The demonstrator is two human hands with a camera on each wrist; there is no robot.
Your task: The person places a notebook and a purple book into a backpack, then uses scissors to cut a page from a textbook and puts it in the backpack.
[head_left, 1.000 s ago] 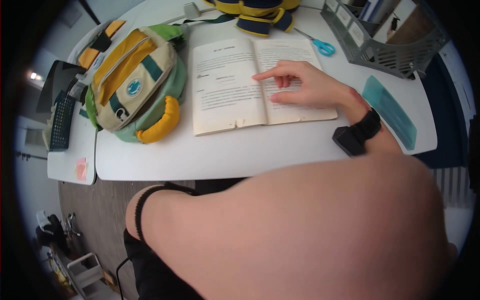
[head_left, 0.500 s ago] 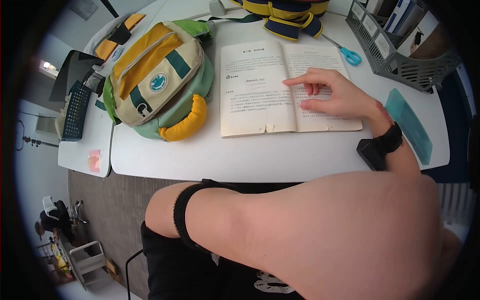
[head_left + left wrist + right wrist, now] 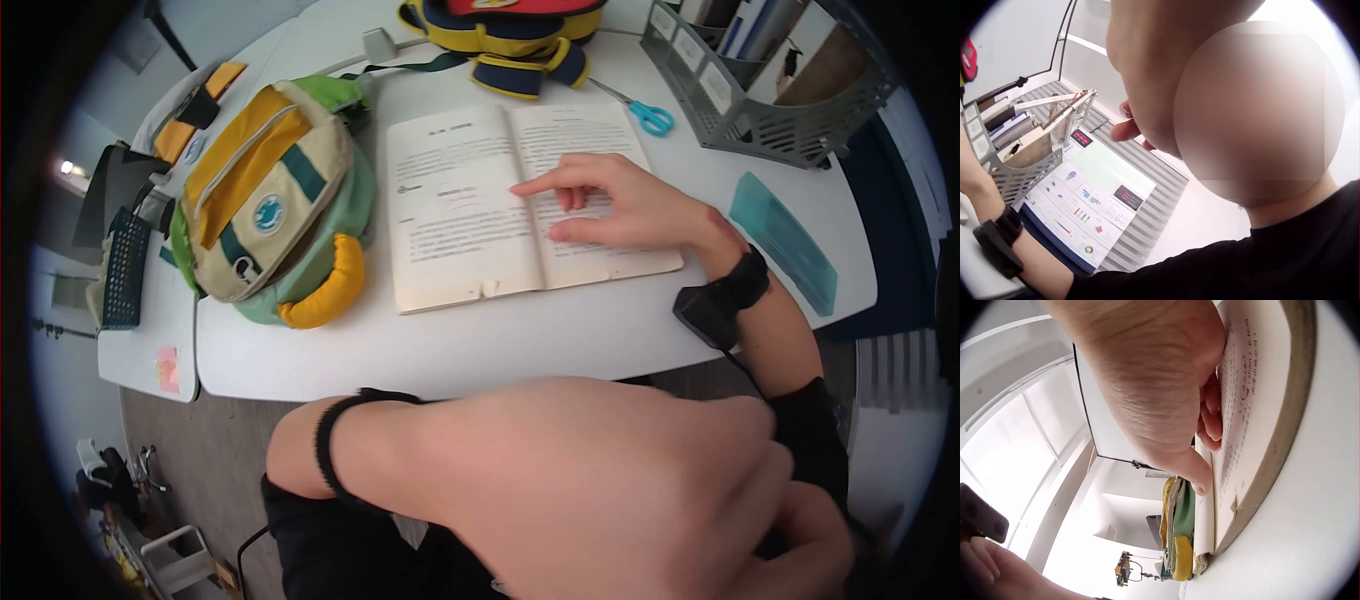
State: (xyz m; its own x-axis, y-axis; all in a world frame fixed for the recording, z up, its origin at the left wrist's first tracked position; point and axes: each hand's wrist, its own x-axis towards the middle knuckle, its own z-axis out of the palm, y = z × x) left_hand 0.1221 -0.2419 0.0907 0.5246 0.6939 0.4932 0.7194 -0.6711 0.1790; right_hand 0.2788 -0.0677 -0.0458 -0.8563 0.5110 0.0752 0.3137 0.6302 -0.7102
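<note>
An open book (image 3: 462, 240) lies on the white table. Over its right page is my right hand (image 3: 635, 205), index finger stretched to the centre fold, thumb apart and the other fingers bent; it holds nothing. The right wrist view shows that hand (image 3: 1154, 381) close to the printed page (image 3: 1250, 394), its thumb low by the book. My left hand (image 3: 620, 490) is raised large in the foreground, knuckles up and fingers curled, with nothing visible in them. In the left wrist view this hand (image 3: 1160, 81) is beside the blurred head.
A green, cream and yellow backpack (image 3: 270, 200) stands left of the book. Behind are blue scissors (image 3: 652, 118) and a navy-yellow bag (image 3: 500, 40). A grey file holder (image 3: 760, 110) and a teal case (image 3: 785, 240) lie to the right.
My left arm has drawn back toward the body, so its hand now shows where the forearm was. The right hand keeps its place on the book. The head view has shifted.
</note>
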